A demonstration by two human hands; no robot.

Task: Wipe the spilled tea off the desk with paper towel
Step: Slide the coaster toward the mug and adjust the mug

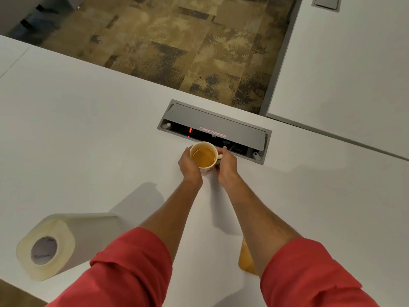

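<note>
Fingers (224, 149) round upright mug (204, 156)

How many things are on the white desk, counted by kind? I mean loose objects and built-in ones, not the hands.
Mug of tea, held by both hands: 1
Paper towel roll: 1
Yellowish patch near the right arm, partly hidden, cannot tell what it is: 1
Built-in power box with lid up: 1
Total: 4
</note>
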